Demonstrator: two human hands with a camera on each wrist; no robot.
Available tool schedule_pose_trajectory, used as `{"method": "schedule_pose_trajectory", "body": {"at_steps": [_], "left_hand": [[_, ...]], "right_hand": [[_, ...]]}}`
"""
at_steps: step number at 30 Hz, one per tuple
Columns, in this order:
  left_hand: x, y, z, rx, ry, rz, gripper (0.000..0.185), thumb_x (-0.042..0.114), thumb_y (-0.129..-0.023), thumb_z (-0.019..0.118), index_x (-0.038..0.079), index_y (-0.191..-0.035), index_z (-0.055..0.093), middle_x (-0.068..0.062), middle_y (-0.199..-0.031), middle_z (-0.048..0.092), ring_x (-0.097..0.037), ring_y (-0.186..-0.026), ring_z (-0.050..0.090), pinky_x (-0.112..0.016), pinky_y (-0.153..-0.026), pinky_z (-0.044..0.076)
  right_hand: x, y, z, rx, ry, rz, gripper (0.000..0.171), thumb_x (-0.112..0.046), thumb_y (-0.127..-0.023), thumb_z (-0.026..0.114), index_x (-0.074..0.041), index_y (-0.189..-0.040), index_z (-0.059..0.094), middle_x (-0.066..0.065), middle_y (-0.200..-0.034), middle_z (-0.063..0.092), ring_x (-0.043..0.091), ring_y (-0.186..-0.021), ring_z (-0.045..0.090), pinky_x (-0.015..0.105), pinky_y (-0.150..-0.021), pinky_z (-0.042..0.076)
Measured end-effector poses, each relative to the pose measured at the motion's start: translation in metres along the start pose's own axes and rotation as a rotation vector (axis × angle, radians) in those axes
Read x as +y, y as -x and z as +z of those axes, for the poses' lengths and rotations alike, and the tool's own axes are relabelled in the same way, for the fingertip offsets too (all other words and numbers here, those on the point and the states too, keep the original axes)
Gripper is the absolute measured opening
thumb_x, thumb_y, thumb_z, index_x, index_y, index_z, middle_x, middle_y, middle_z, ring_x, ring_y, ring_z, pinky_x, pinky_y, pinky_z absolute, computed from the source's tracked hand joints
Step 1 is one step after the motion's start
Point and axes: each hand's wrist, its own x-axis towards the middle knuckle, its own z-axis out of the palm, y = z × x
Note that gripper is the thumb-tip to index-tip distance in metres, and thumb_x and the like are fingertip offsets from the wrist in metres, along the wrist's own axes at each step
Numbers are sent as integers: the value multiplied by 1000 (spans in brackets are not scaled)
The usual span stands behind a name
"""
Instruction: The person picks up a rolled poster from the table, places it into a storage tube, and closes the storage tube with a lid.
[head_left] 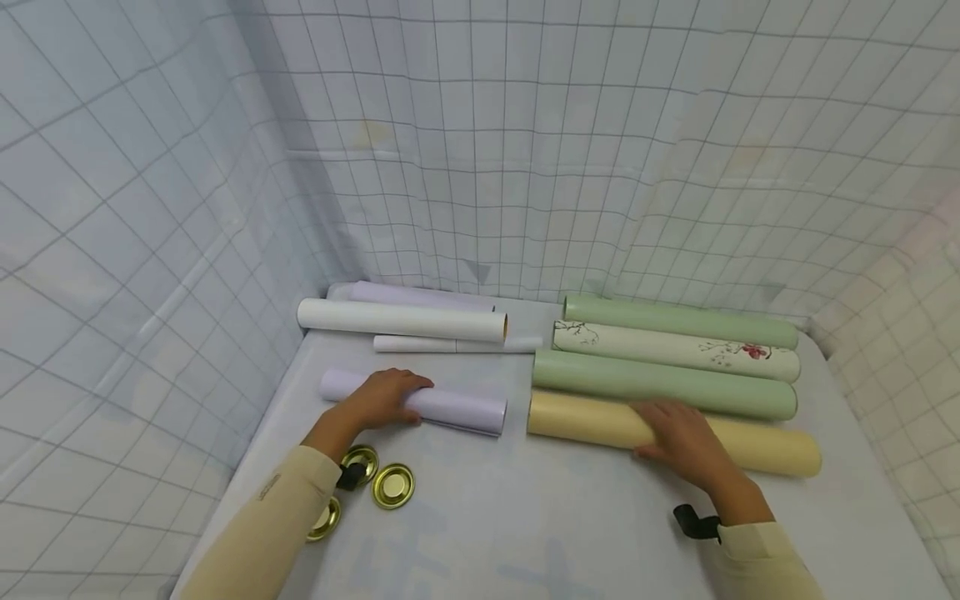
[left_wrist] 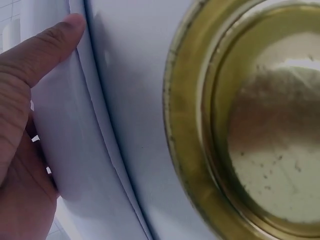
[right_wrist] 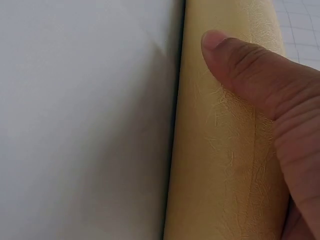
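Note:
Rolls of wallpaper-like sheet lie on the white table. My left hand [head_left: 384, 398] grips a lavender roll [head_left: 461, 408] near its middle. In the left wrist view the thumb [left_wrist: 55, 45] lies along the near side of this roll, and the other fingers go round behind it. My right hand [head_left: 682, 437] holds a yellow roll [head_left: 585, 419] from above. Its thumb [right_wrist: 240, 62] presses the creased yellow surface in the right wrist view, while the remaining fingers are mostly hidden behind the roll. Both rolls appear to rest on the table.
Behind the yellow roll are a green roll [head_left: 660, 383], a flowered white roll [head_left: 660, 344] and another green roll [head_left: 675, 322]. Back left lie a white roll [head_left: 397, 320], a thin white roll [head_left: 416, 344] and a lavender roll [head_left: 420, 294]. Gold round dishes [head_left: 393, 486] sit by the left forearm.

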Motion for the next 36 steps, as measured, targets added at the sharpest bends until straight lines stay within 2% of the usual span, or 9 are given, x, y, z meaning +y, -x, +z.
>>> {"method": "schedule_pose_trajectory", "body": {"at_steps": [6,14,23,30,36], "left_hand": [[0,8,4,-8,-7,6,60,32,-82,83,13,-134,61,-8,-124,64,-30,-115,58,-52,-99,43],[8,20,2,56,14,45,60,32,-82,83,12,-134,61,-6,-123,65,-28,-114,59,-48,-100,44],[20,22,-2,91,36,85,59,32,-84,81,13,-136,60,-5,-125,64,-27,-115,59,-47,-98,46],[27,23,-2,87,29,90,58,33,-84,81,14,-135,60,-4,-124,64,-26,-113,58,-47,-96,47],[32,24,-4,99,66,94,57,32,-85,81,13,-135,60,-4,-123,64,-25,-113,58,-46,-96,47]], "right_hand": [[-3,9,-3,13,-8,-12,76,-32,-69,91,-5,-133,59,15,-120,65,39,-110,60,59,-90,47],[-5,15,-11,87,-10,-73,77,-29,-65,92,-3,-130,60,15,-119,65,38,-107,61,58,-90,47],[-9,18,-18,96,4,-82,79,-29,-63,93,-6,-132,60,14,-119,66,36,-106,61,56,-89,47],[-14,17,-21,94,-6,-91,77,-28,-64,93,-5,-130,61,15,-119,65,37,-106,61,56,-90,47],[-17,17,-22,80,-7,-72,75,-26,-64,93,-6,-129,62,15,-120,65,38,-108,61,58,-90,47]]}}
